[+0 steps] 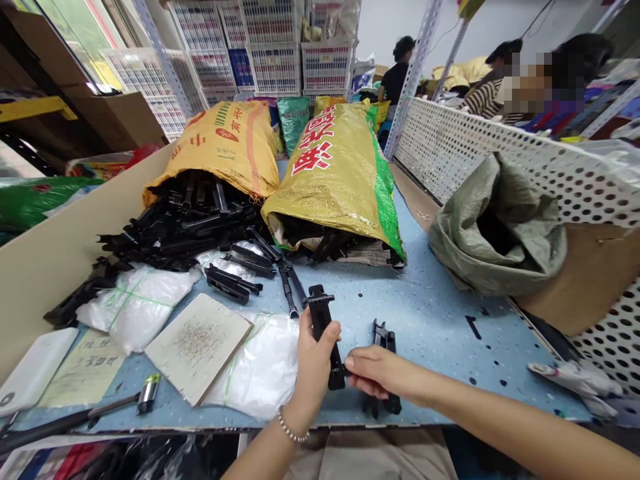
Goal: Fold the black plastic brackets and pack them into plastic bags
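A long black plastic part [325, 327] with a crossbar at its top stands near upright in front of me. My left hand [315, 353] is wrapped round it, thumb on its right side. At its lower end, the fingers of my right hand [373, 370] are pinched together; whatever small piece lies between them is hidden. Behind my right hand, more black plastic parts [384, 337] lie on the blue table [420, 313], partly covered by the hand. Just beyond my left hand, slim black pieces [290, 287] rest on the tabletop.
An orange sack [225, 147] and a yellow-green sack [335, 180] spill black parts. At left are a hammer [90, 413], a square tile [200, 343], wrapped white bundles [143, 300] and a white device [37, 367]. A grey-green bag [495, 233] stands right. People sit beyond a perforated panel [430, 143].
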The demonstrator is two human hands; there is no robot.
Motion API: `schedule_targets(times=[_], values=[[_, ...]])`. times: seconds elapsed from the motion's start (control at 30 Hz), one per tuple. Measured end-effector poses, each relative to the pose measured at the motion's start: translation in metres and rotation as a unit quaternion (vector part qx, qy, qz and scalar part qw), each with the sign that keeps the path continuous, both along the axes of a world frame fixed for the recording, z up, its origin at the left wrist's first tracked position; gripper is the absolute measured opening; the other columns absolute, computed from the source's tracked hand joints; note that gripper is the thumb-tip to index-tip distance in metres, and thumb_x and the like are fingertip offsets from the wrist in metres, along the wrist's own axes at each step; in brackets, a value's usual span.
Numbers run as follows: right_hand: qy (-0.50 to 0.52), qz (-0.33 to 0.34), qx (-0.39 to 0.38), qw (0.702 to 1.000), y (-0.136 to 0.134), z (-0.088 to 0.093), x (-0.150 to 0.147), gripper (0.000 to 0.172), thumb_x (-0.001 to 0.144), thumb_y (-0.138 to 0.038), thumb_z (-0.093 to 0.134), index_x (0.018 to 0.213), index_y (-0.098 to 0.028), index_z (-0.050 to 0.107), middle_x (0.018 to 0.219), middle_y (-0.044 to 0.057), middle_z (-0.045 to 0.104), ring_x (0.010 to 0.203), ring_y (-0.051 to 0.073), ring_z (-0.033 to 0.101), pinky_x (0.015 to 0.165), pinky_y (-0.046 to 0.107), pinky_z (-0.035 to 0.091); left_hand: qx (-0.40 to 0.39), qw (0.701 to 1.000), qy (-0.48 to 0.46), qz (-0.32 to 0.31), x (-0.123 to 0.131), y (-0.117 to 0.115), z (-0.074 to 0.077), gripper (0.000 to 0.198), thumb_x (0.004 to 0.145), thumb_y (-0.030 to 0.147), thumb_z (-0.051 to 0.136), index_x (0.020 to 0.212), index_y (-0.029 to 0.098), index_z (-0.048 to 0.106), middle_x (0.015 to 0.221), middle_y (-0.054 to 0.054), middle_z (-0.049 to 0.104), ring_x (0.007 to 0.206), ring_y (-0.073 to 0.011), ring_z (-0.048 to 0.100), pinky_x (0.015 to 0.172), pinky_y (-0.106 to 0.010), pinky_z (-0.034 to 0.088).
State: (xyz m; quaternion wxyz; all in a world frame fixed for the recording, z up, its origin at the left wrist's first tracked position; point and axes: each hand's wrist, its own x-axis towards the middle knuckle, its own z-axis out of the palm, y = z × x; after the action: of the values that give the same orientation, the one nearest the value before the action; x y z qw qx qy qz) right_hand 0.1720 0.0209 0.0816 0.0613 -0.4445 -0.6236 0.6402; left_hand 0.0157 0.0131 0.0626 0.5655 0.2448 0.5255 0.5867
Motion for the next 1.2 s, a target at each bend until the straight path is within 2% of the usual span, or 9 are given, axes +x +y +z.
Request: schedule_targets(times=[0.2, 0.4, 0.53, 0.67, 0.8, 0.93, 1.0, 1.1, 1.2], values=[[-0.132, -0.026, 0.345, 0.929, 0.06, 0.018, -0.04, 0.029, 0.097, -0.04, 0.036, 0.088, -0.02, 0.056, 0.086, 0.005, 0.065, 0.084, 0.019, 0.06, 0.074, 0.03, 0.041, 0.042, 0.997, 0.046, -0.045, 0.028, 0.003, -0.043, 0.033, 0.08, 0.03, 0.064, 0.112, 0.019, 0.061, 0.117, -0.011, 0.064, 0.115, -0.0262, 0.054, 0.102, -0.036, 0.037], [-0.224, -0.047, 0.302, 0.925, 0.108, -0.003, -0.111, 0.024, 0.091, -0.034, 0.049, 0.1, -0.013, 0.058, 0.097, 0.016, 0.067, 0.091, 0.026, 0.064, 0.073, 0.033, 0.046, 0.092, 0.988, 0.089, -0.085, 0.047, -0.005, -0.055, 0.024, 0.076, 0.021, 0.063, 0.099, 0.02, 0.068, 0.116, -0.013, 0.063, 0.124, -0.0298, 0.047, 0.111, -0.042, 0.027], [-0.174, -0.042, 0.246, 0.953, 0.11, -0.009, -0.096, 0.024, 0.094, -0.022, 0.035, 0.091, -0.014, 0.058, 0.072, 0.006, 0.067, 0.058, 0.015, 0.062, 0.052, 0.023, 0.043, -0.012, 0.996, -0.085, -0.028, 0.005, -0.005, -0.046, 0.029, 0.075, 0.033, 0.068, 0.099, 0.019, 0.061, 0.093, -0.009, 0.068, 0.098, -0.025, 0.063, 0.099, -0.043, 0.042], [-0.086, -0.009, 0.233, 0.969, 0.067, -0.003, -0.06, 0.022, 0.096, -0.029, 0.037, 0.101, -0.018, 0.055, 0.074, 0.0, 0.065, 0.054, 0.011, 0.058, 0.05, 0.021, 0.042, 0.003, 0.983, -0.178, 0.049, -0.025, -0.003, -0.017, 0.057, 0.077, 0.053, 0.065, 0.123, 0.025, 0.048, 0.1, -0.006, 0.068, 0.095, -0.0215, 0.066, 0.086, -0.036, 0.051], [-0.063, -0.031, 0.328, 0.942, 0.035, 0.005, -0.033, 0.034, 0.098, -0.044, 0.034, 0.081, -0.021, 0.053, 0.068, -0.001, 0.06, 0.061, 0.014, 0.057, 0.06, 0.026, 0.042, 0.031, 0.999, -0.037, 0.019, -0.02, -0.006, 0.01, 0.06, 0.076, 0.044, 0.07, 0.13, 0.027, 0.05, 0.114, -0.007, 0.066, 0.116, -0.0255, 0.057, 0.094, -0.032, 0.048], [-0.083, -0.082, 0.473, 0.873, 0.04, 0.012, -0.023, 0.035, 0.098, -0.047, 0.031, 0.086, -0.021, 0.051, 0.082, 0.005, 0.059, 0.077, 0.019, 0.054, 0.071, 0.032, 0.042, 0.061, 0.995, 0.069, -0.05, -0.006, -0.018, 0.01, 0.061, 0.082, 0.037, 0.066, 0.138, 0.026, 0.045, 0.15, -0.005, 0.04, 0.142, -0.024, 0.028, 0.115, -0.032, 0.024], [-0.033, -0.083, 0.448, 0.89, 0.045, 0.01, -0.023, 0.037, 0.097, -0.05, 0.032, 0.082, -0.022, 0.049, 0.079, 0.004, 0.056, 0.075, 0.018, 0.052, 0.069, 0.031, 0.042, 0.066, 0.99, 0.098, -0.073, -0.001, -0.023, 0.006, 0.063, 0.085, 0.036, 0.061, 0.143, 0.025, 0.039, 0.155, -0.004, 0.032, 0.144, -0.0228, 0.023, 0.118, -0.033, 0.017], [0.083, -0.147, 0.224, 0.96, 0.047, 0.002, -0.026, 0.043, 0.094, -0.058, 0.031, 0.074, -0.022, 0.041, 0.063, -0.003, 0.043, 0.055, 0.012, 0.041, 0.051, 0.025, 0.036, 0.091, 0.981, 0.16, -0.068, 0.001, -0.023, 0.004, 0.069, 0.082, 0.034, 0.065, 0.144, 0.025, 0.036, 0.153, -0.007, 0.036, 0.143, -0.0248, 0.026, 0.117, -0.035, 0.017], [0.126, -0.16, 0.051, 0.978, 0.042, -0.002, -0.025, 0.048, 0.092, -0.064, 0.026, 0.074, -0.022, 0.04, 0.056, -0.007, 0.035, 0.045, 0.01, 0.03, 0.044, 0.022, 0.028, 0.097, 0.978, 0.173, -0.063, -0.004, -0.016, 0.007, 0.064, 0.08, 0.035, 0.067, 0.139, 0.024, 0.044, 0.145, -0.009, 0.046, 0.139, -0.0258, 0.033, 0.115, -0.035, 0.023]])
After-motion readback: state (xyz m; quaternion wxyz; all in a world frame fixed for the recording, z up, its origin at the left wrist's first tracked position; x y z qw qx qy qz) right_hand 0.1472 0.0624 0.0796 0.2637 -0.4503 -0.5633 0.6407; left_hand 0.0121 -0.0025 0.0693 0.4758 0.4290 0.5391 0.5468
